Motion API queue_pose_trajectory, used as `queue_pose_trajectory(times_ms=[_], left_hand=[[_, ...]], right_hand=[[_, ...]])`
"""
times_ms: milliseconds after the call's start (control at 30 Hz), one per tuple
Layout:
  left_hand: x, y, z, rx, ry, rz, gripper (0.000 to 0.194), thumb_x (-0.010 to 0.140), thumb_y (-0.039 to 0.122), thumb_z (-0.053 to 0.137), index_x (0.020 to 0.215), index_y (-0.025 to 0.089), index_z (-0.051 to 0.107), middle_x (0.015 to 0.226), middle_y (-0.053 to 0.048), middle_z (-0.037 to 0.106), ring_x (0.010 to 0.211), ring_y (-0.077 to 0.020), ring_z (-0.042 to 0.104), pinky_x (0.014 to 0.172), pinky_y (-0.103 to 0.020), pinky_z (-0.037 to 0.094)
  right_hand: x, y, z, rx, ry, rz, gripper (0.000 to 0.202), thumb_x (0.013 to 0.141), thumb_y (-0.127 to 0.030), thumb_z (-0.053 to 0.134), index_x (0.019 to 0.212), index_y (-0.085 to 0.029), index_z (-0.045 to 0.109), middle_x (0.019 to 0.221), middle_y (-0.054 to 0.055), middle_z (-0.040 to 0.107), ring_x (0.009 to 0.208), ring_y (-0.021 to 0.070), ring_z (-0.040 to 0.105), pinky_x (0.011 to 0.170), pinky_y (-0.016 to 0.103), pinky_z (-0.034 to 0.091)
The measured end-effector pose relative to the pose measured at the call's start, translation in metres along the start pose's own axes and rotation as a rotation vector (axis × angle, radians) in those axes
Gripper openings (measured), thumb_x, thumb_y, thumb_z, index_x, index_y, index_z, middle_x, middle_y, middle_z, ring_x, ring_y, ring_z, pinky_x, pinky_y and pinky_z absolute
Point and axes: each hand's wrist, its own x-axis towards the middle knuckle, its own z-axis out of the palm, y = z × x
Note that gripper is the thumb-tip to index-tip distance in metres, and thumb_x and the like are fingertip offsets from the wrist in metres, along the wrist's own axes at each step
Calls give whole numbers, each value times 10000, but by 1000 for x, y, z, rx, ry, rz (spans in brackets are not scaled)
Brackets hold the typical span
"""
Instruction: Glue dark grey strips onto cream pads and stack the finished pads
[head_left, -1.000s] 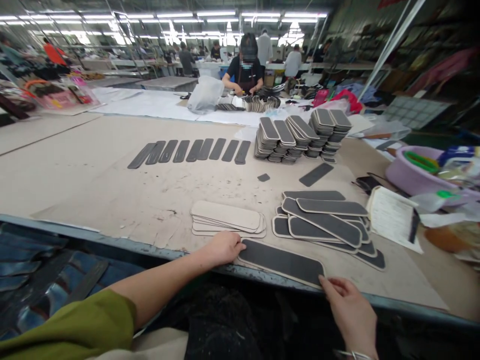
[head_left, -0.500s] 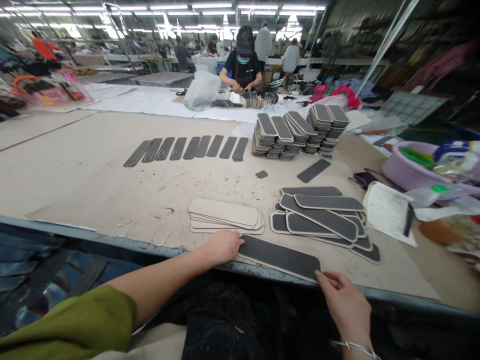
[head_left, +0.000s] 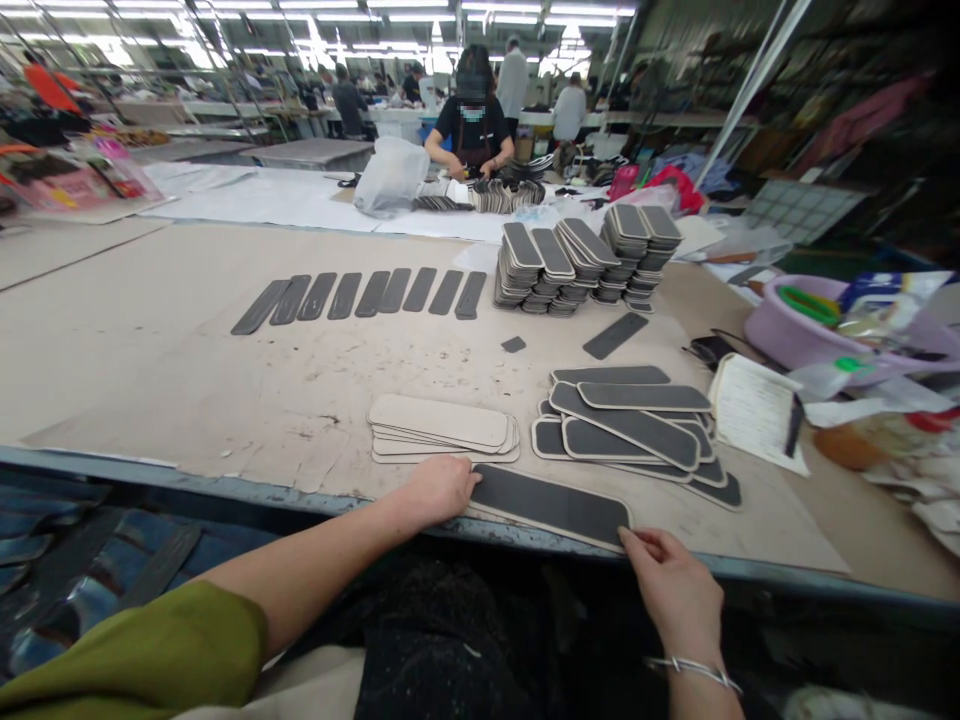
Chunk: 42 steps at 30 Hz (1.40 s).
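A long dark grey strip with a cream border (head_left: 551, 503) lies at the table's front edge, one end in each hand. My left hand (head_left: 441, 487) is closed on its left end, and my right hand (head_left: 670, 570) pinches its right corner between thumb and fingers. Just beyond my left hand sits a small stack of cream strips (head_left: 439, 420) with rounded ends. To the right rests a loose pile of similar dark, cream-edged strips (head_left: 634, 425), overlapping at different angles.
Several dark strips (head_left: 375, 293) lie in a row farther back. Tall stacks of bordered strips (head_left: 555, 250) stand right of them. A single dark strip (head_left: 615, 336), a sheet of paper (head_left: 754, 410) and a purple basin (head_left: 795, 320) are at the right. A co-worker (head_left: 471, 125) works across the table.
The whole view has shifted slightly, so things appear a little farther left. Both hands keep hold of the same strip, with no clear movement against the table.
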Motion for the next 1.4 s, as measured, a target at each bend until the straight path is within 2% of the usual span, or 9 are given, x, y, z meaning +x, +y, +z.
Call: queue_pose_trajectory(times_ms=[400, 667, 767, 900, 967, 1033, 1167, 1267, 1400], left_hand=[[3, -4, 0, 18, -2, 40, 374, 893, 409, 342, 818, 160, 611, 793, -131, 677, 760, -257, 635, 660, -326, 422], [4, -5, 1, 4, 3, 41, 358, 886, 420, 356, 798, 175, 603, 759, -93, 665, 731, -221, 618, 650, -294, 399], [3, -5, 0, -2, 0, 36, 362, 887, 425, 354, 801, 178, 604, 765, -93, 665, 732, -222, 618, 646, -291, 398], [2, -5, 0, 15, 13, 48, 353, 892, 427, 353, 820, 179, 594, 766, -91, 663, 729, -229, 620, 639, -292, 395], [1, -4, 1, 32, 25, 50, 349, 893, 429, 354, 815, 179, 584, 756, -89, 664, 722, -227, 623, 629, -290, 390], [2, -4, 2, 42, 36, 55, 348, 897, 425, 346, 803, 179, 574, 736, -88, 664, 710, -225, 625, 615, -288, 384], [3, -4, 3, 47, 50, 73, 342, 903, 405, 336, 779, 182, 562, 721, -93, 668, 704, -230, 630, 594, -289, 376], [4, -4, 4, 42, 50, 82, 333, 899, 397, 342, 770, 182, 562, 729, -93, 669, 710, -232, 631, 597, -290, 377], [5, -6, 5, 45, 50, 65, 342, 896, 412, 347, 767, 180, 564, 702, -85, 660, 696, -223, 628, 595, -285, 374]], right_hand=[[-5, 0, 4, 71, 47, -72, 311, 699, -534, 492, 703, -245, 607, 629, -6, 669, 681, 202, 624, 647, 290, 419], [-11, 1, 6, -6, 82, -120, 280, 756, -488, 471, 712, -240, 594, 612, -12, 636, 603, 179, 587, 600, 283, 402], [-15, 4, 5, -105, 205, -203, 315, 799, -487, 467, 837, -214, 621, 685, 27, 639, 671, 197, 583, 638, 299, 423], [-32, -11, 10, -81, 423, -443, 431, 879, -418, 422, 1140, -106, 563, 967, 135, 640, 922, 226, 570, 848, 342, 439], [-44, -31, 20, -74, 375, -594, 436, 904, -359, 399, 1226, -90, 513, 1160, 159, 583, 1100, 235, 503, 964, 366, 387], [-57, -57, 35, -103, 246, -704, 454, 917, -315, 368, 1299, -84, 447, 1324, 157, 476, 1247, 242, 384, 1038, 395, 322], [-74, -96, 69, -145, 17, -775, 572, 909, -373, 378, 1389, -73, 299, 1457, 154, 282, 1361, 264, 185, 1095, 479, 198], [-75, -100, 83, -159, -25, -731, 689, 880, -496, 403, 1400, -64, 267, 1472, 172, 222, 1371, 284, 141, 1095, 514, 150], [-69, -80, 84, -230, 10, -635, 761, 867, -571, 364, 1400, -39, 254, 1472, 194, 196, 1368, 311, 132, 1080, 538, 135]])
